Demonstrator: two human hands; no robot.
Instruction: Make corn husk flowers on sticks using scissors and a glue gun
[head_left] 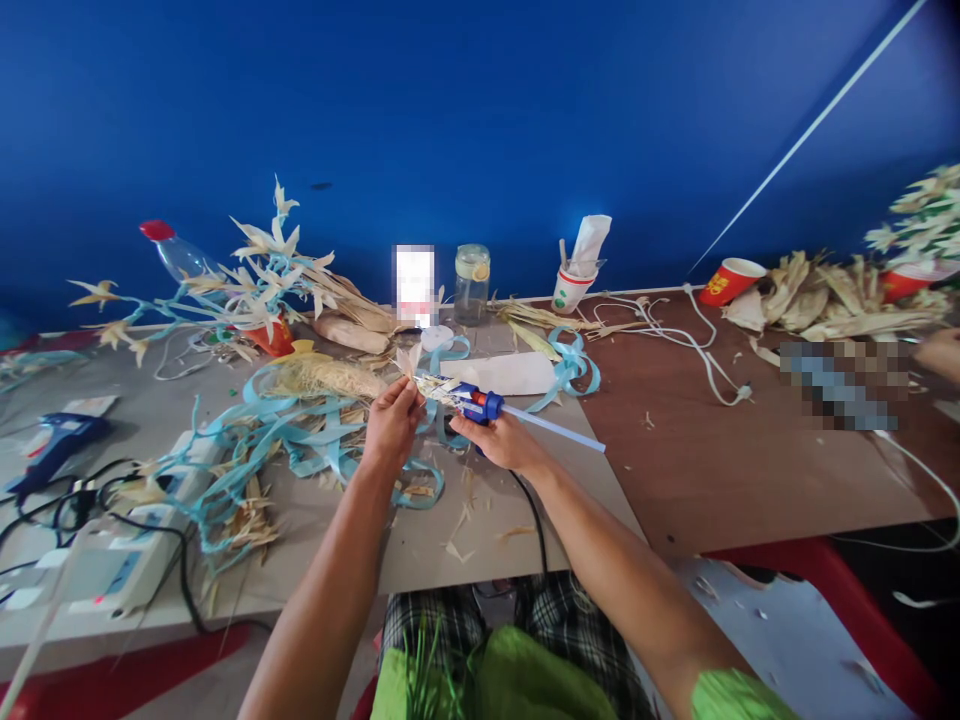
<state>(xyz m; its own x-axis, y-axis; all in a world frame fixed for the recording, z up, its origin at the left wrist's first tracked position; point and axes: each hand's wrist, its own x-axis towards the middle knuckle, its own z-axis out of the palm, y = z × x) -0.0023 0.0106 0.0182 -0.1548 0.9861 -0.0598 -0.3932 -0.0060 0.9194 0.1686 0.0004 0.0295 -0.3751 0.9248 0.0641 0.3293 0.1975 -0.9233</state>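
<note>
My left hand [395, 420] pinches the base of a small corn husk flower [407, 361], its pale petals pointing up. In my right hand [504, 440] is a blue hot glue gun [480, 402], with a clear glue stick [555, 428] jutting from its back. Its nozzle points left, close to the flower base; whether they touch I cannot tell. Dried husk bits cling around the front of the gun. Light blue ribbon [319, 440] lies tangled on the table left of my hands. Behind the gun lies a flat whitish strip [502, 373].
A second glue gun [60, 445] and a white power strip [142, 545] with black cables lie left. Husk flowers [274, 250] stand in a red cup. A glass jar [472, 285] and a paper cup [574, 290] stand behind. Another person's hand [941, 352] shows at far right.
</note>
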